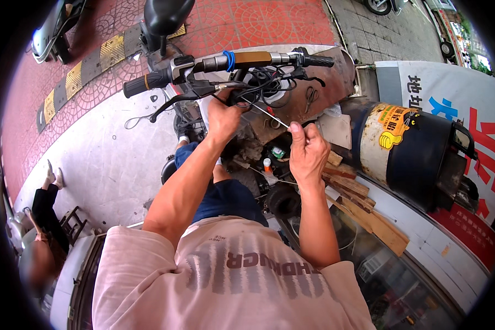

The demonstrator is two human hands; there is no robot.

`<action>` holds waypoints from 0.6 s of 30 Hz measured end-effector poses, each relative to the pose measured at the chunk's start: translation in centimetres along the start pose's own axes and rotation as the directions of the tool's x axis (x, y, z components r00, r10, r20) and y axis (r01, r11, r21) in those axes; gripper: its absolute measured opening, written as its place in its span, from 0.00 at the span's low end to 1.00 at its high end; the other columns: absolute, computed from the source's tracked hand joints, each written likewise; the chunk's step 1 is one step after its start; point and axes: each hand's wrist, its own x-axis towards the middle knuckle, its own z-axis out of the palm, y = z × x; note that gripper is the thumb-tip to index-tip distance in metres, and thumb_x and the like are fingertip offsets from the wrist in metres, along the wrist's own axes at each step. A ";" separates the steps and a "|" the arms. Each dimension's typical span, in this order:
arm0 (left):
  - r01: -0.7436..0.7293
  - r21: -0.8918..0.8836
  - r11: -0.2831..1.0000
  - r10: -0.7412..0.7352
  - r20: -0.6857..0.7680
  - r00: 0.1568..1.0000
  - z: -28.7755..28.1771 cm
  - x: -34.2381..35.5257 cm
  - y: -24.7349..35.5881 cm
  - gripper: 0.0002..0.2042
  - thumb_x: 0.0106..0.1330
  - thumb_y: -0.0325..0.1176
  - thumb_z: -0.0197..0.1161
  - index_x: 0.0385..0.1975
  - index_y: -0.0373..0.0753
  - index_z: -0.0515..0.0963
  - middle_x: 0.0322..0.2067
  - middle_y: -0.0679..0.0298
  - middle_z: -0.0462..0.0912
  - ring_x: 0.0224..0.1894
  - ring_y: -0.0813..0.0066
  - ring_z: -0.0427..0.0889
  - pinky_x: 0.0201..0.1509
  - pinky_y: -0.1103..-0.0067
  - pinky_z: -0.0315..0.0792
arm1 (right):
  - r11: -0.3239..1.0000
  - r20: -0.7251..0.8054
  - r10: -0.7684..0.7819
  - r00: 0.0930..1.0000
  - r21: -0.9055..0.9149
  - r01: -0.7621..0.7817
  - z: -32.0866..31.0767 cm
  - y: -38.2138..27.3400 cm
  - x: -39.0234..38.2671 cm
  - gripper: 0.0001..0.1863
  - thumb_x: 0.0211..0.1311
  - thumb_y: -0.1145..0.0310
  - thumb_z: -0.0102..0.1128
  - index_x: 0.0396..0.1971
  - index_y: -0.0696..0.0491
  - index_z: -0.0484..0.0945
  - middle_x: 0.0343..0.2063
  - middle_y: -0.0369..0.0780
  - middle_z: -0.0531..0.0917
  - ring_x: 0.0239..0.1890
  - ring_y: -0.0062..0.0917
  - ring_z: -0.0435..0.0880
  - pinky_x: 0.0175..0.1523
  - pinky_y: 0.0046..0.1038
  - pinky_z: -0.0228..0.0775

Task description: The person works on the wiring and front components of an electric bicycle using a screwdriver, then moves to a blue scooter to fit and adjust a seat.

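A handlebar (246,59) with a brown-wrapped middle and a blue tie stretches across in front of me, with a bundle of black cables (275,82) below it. Close under the bar, my left hand (225,116) is closed, its fingertips partly hidden among dark parts. My right hand (309,149) is closed too, thumb against the fingers, pinching one end of a thin, straight, pale rod or cable (263,111). That piece slants up and left to the cables beside my left hand. Whether the left fingers grip it, I cannot tell. The left brake lever (170,104) lies left of that hand.
Scissors (312,97) lie on a brown board beyond my right hand. To the right are a dark drum (418,159) and wooden planks (363,206). A small tyre (284,201) and a white bottle (268,165) sit below. Another person's legs (45,203) show at far left.
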 end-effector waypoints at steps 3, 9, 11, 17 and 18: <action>0.029 -0.025 0.999 -0.029 0.005 1.000 0.0 -0.1 -0.1 0.17 0.57 0.15 0.65 0.48 0.30 0.83 0.39 0.63 0.88 0.40 0.78 0.83 0.46 0.80 0.77 | 0.991 -0.018 0.011 1.000 0.132 -0.009 0.1 0.0 0.3 0.19 0.73 0.58 0.62 0.27 0.55 0.70 0.17 0.45 0.75 0.21 0.46 0.76 0.30 0.40 0.66; 0.010 0.023 1.000 -0.010 0.003 1.000 -0.3 0.2 -0.3 0.17 0.58 0.15 0.65 0.48 0.29 0.83 0.40 0.63 0.88 0.41 0.78 0.83 0.48 0.80 0.77 | 0.996 0.046 0.077 0.996 -0.046 -0.075 0.2 0.0 0.4 0.18 0.72 0.58 0.62 0.30 0.57 0.72 0.19 0.47 0.78 0.26 0.46 0.80 0.35 0.40 0.71; 0.021 -0.005 1.000 -0.021 0.001 1.000 -0.1 0.0 -0.1 0.17 0.58 0.16 0.65 0.48 0.29 0.83 0.41 0.62 0.88 0.42 0.78 0.83 0.49 0.80 0.77 | 0.991 0.059 0.086 0.994 0.101 -0.092 -0.1 0.0 0.4 0.17 0.71 0.59 0.63 0.31 0.57 0.72 0.21 0.47 0.79 0.27 0.46 0.81 0.37 0.40 0.72; 0.033 -0.025 0.999 -0.033 0.005 0.999 -0.3 0.1 -0.3 0.17 0.59 0.16 0.66 0.50 0.29 0.82 0.42 0.62 0.89 0.42 0.78 0.83 0.50 0.80 0.76 | 1.000 0.022 -0.008 1.000 -0.003 0.008 0.2 -0.2 0.2 0.17 0.72 0.60 0.63 0.30 0.59 0.74 0.17 0.44 0.77 0.23 0.41 0.79 0.33 0.40 0.70; 0.035 -0.012 0.999 -0.035 0.005 0.999 -0.3 0.2 -0.4 0.17 0.58 0.16 0.66 0.49 0.29 0.82 0.42 0.63 0.88 0.42 0.77 0.83 0.50 0.80 0.76 | 0.991 0.080 0.104 0.991 0.078 -0.110 0.0 0.1 0.3 0.17 0.72 0.60 0.63 0.29 0.58 0.73 0.17 0.43 0.76 0.22 0.41 0.78 0.32 0.40 0.69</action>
